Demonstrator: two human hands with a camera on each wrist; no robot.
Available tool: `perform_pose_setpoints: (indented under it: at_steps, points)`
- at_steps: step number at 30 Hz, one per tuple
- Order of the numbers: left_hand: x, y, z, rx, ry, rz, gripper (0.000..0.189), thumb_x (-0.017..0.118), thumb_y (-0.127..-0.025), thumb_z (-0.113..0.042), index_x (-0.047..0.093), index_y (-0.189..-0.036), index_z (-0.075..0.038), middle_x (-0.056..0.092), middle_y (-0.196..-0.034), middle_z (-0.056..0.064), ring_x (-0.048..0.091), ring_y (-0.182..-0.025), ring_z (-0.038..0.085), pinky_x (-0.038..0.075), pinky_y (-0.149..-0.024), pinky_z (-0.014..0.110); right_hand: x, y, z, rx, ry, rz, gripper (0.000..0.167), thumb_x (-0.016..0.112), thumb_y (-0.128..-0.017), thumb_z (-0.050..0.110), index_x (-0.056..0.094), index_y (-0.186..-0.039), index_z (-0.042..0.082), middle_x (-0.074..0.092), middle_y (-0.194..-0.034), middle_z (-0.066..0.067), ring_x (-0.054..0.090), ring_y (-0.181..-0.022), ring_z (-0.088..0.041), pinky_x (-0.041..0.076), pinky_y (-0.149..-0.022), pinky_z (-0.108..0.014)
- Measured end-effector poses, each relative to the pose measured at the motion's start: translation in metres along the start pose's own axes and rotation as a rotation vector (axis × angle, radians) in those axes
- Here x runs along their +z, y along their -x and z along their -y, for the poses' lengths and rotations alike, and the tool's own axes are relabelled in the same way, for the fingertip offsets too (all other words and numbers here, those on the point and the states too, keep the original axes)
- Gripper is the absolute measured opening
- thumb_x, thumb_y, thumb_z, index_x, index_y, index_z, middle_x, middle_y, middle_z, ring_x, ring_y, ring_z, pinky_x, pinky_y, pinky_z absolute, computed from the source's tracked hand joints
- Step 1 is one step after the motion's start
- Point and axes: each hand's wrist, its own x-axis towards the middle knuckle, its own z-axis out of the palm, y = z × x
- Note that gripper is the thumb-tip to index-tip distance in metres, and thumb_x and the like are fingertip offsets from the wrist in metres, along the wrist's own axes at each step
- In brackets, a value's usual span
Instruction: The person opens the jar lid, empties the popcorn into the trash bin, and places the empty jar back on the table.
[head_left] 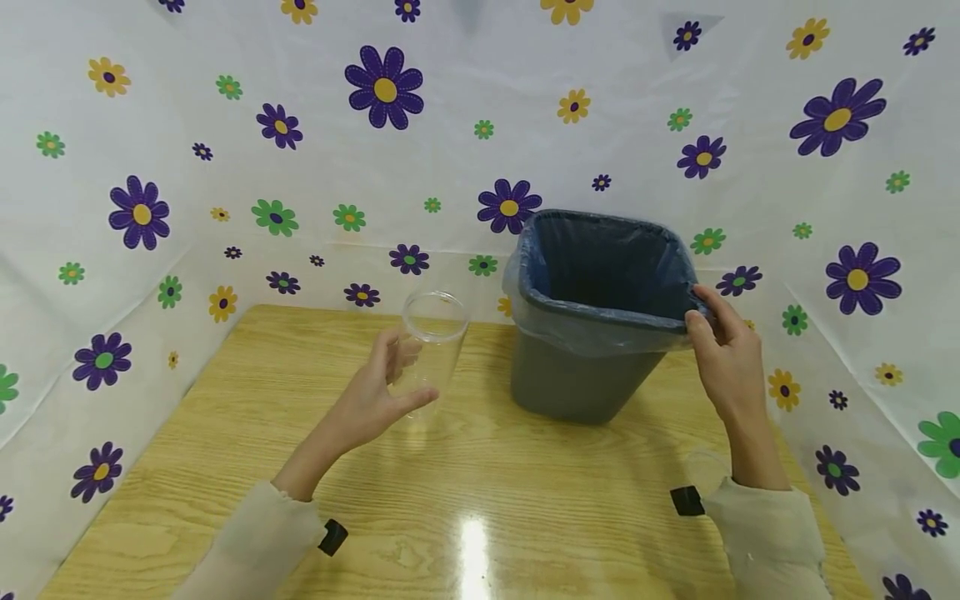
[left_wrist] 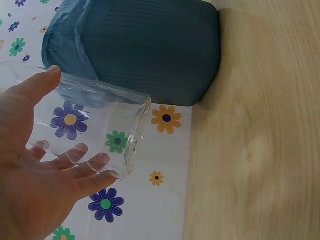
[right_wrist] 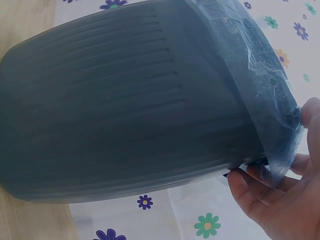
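My left hand (head_left: 369,400) holds a clear tumbler (head_left: 437,360) above the table, left of a grey trash bin (head_left: 573,379). In the left wrist view the thumb lies along one side of the tumbler (left_wrist: 97,120) and the fingers along the other. A thin clear bag (head_left: 525,304) lines the bin and folds down over its rim. With thumb and fingers, my right hand (head_left: 729,362) grips the bin's right front rim corner over the bag. The right wrist view shows the ribbed bin wall (right_wrist: 110,105) and the bag's crumpled edge (right_wrist: 260,85) under that hand.
Both hands work over a wood-grain table (head_left: 480,475). White sheeting (head_left: 450,158) printed with flowers hangs close behind the bin and along both sides.
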Motion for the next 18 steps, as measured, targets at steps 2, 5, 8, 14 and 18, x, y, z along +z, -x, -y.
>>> perform_pose_setpoints:
  at_steps: [2, 5, 8, 14, 18]
  points:
    - [0.002, 0.004, 0.005, -0.005, 0.005, -0.003, 0.089, 0.083, -0.09, -0.029, 0.024, -0.156, -0.019, 0.046, -0.152, 0.018, 0.046, -0.14, 0.042, 0.035, -0.116, 0.059, 0.0, -0.001, 0.0, -0.004, -0.002, -0.002, 0.05, 0.048, -0.109, 0.03, 0.048, -0.156, 0.015, 0.052, -0.15, -0.016, 0.051, -0.107, -0.006, 0.042, -0.087, -0.013]
    - [0.004, 0.011, 0.012, -0.023, 0.004, -0.009, 0.089, 0.083, -0.09, -0.03, 0.025, -0.155, -0.016, 0.046, -0.153, 0.018, 0.046, -0.141, 0.04, 0.034, -0.116, 0.059, 0.0, -0.001, -0.001, -0.008, -0.007, 0.0, 0.05, 0.048, -0.109, 0.03, 0.048, -0.156, 0.015, 0.053, -0.149, -0.017, 0.05, -0.104, -0.009, 0.041, -0.084, -0.013]
    - [0.007, 0.016, 0.018, -0.035, 0.013, -0.011, 0.089, 0.083, -0.09, -0.03, 0.025, -0.155, -0.013, 0.045, -0.154, 0.02, 0.044, -0.142, 0.039, 0.034, -0.116, 0.059, 0.0, -0.001, -0.001, -0.007, -0.011, 0.006, 0.05, 0.048, -0.109, 0.031, 0.048, -0.156, 0.015, 0.052, -0.151, -0.016, 0.051, -0.105, -0.008, 0.041, -0.084, -0.012]
    - [0.013, 0.025, 0.027, -0.079, 0.04, -0.008, 0.089, 0.083, -0.09, -0.03, 0.023, -0.153, -0.01, 0.044, -0.154, 0.023, 0.042, -0.142, 0.042, 0.032, -0.116, 0.061, -0.001, -0.002, -0.001, 0.008, -0.001, 0.011, 0.05, 0.047, -0.109, 0.031, 0.048, -0.156, 0.017, 0.05, -0.154, -0.013, 0.054, -0.115, -0.009, 0.043, -0.091, -0.013]
    - [0.019, 0.03, 0.033, -0.106, 0.063, 0.01, 0.09, 0.083, -0.09, -0.031, 0.023, -0.152, -0.01, 0.044, -0.152, 0.025, 0.043, -0.142, 0.042, 0.033, -0.116, 0.06, -0.002, -0.002, -0.001, 0.021, 0.004, 0.018, 0.05, 0.047, -0.109, 0.033, 0.047, -0.157, 0.018, 0.049, -0.155, -0.011, 0.054, -0.124, -0.018, 0.044, -0.097, -0.015]
